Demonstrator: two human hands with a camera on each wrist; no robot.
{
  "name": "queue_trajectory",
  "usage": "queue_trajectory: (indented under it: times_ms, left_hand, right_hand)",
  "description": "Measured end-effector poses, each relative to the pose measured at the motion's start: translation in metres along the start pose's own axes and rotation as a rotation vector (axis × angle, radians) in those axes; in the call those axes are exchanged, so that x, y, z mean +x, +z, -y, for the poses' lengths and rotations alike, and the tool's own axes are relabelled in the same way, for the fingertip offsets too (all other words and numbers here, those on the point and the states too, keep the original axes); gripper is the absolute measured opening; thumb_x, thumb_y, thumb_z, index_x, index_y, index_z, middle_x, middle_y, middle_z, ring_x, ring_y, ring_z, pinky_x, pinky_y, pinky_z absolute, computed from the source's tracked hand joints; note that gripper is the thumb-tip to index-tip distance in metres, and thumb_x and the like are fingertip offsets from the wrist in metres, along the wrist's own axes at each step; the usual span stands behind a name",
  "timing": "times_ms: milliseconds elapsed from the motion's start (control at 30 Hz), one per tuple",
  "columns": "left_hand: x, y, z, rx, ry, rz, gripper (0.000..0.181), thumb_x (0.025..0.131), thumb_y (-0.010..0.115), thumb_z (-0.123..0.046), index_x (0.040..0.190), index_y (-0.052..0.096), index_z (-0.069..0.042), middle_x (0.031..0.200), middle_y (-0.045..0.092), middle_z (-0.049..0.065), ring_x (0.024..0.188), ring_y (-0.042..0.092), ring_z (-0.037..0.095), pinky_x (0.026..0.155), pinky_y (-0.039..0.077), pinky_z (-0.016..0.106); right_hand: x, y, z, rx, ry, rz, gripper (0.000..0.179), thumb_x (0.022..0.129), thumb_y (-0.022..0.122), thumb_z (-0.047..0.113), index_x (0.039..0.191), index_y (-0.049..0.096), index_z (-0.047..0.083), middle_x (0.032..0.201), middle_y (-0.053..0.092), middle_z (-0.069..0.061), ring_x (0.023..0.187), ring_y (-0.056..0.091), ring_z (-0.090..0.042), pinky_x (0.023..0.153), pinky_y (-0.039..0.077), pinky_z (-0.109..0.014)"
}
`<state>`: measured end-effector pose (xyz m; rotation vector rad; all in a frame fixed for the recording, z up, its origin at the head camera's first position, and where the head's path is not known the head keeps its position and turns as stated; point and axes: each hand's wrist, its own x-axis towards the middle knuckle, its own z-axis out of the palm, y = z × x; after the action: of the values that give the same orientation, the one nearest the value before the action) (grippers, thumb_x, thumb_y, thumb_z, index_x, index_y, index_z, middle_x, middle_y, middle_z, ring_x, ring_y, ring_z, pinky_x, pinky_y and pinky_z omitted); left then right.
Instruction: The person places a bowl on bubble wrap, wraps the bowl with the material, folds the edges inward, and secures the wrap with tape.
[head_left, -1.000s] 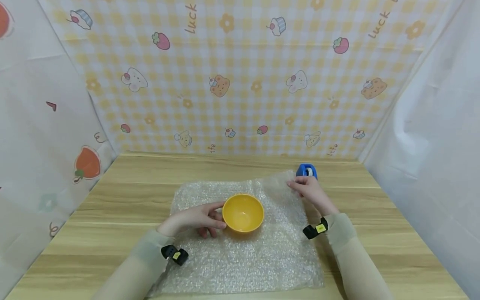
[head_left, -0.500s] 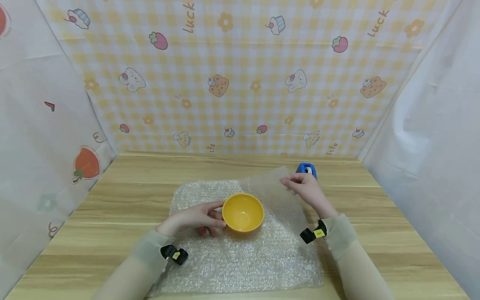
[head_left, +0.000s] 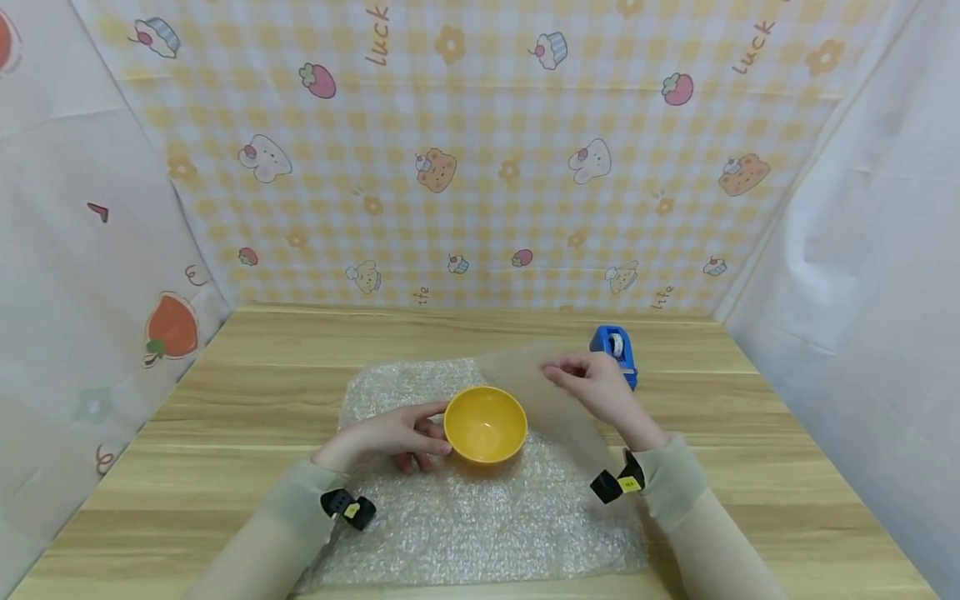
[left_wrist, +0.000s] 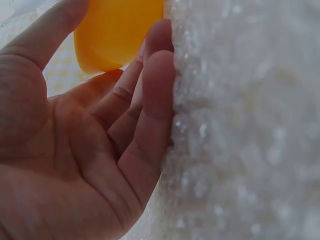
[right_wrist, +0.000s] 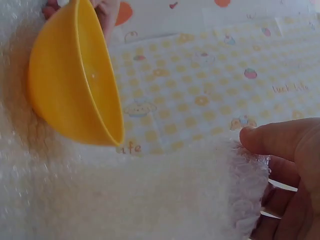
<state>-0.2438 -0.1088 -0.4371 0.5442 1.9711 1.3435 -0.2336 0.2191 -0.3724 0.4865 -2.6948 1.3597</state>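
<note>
A yellow bowl (head_left: 486,425) stands upright on a sheet of bubble wrap (head_left: 480,525). My left hand (head_left: 390,435) holds the bowl's left side between thumb and index finger, while the other fingers rest on the wrap below, as the left wrist view shows. At the sheet's far right corner, my right hand (head_left: 592,385) pinches the edge and lifts it off the table. In the right wrist view the raised flap (right_wrist: 200,185) rises in front of the bowl, with the thumb on one face and the other fingers behind.
A blue tape dispenser (head_left: 626,367) stands just behind the right hand, partly hidden by it. The wooden table (head_left: 750,467) extends on both sides of the wrap. A patterned cloth (head_left: 480,208) backs the table, with white cloths at left and right.
My right hand has drawn the lifted corner leftward, toward the bowl, folding the flap over and uncovering more of the tape dispenser. The left hand and bowl have stayed put.
</note>
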Motion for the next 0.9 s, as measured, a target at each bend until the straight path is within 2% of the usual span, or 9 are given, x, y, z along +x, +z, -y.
queue_trajectory:
  times_ms: [367,700,900]
  left_hand:
    - [0.002,-0.001,0.001,-0.006,0.013,0.014,0.073,0.089,0.071,-0.025,0.151,0.033,-0.018,0.105,0.068,0.007,0.074,0.067,0.026,0.056,0.053,0.032]
    - [0.002,-0.002,0.001,0.0,0.002,0.015,0.076,0.089,0.071,-0.027,0.153,0.03,-0.018,0.105,0.068,0.006,0.074,0.066,0.025,0.058,0.054,0.032]
    - [0.002,-0.002,0.001,0.008,0.014,0.016,0.075,0.09,0.07,-0.026,0.152,0.031,-0.015,0.103,0.068,0.007,0.074,0.066,0.024,0.057,0.054,0.033]
  right_hand:
    - [-0.006,0.019,0.013,-0.031,-0.139,0.086,0.014,0.092,0.067,0.016,0.1,0.077,0.008,0.086,0.07,0.002,0.063,0.05,-0.015,0.054,0.043,-0.024]
    - [-0.009,0.032,0.018,-0.041,-0.134,0.226,0.016,0.094,0.065,0.017,0.102,0.076,0.009,0.089,0.07,0.002,0.065,0.051,-0.016,0.055,0.042,-0.023]
    - [-0.01,0.041,0.019,-0.083,-0.152,0.274,0.014,0.093,0.065,0.017,0.1,0.076,0.011,0.096,0.069,0.005,0.073,0.055,-0.011,0.062,0.049,-0.026]
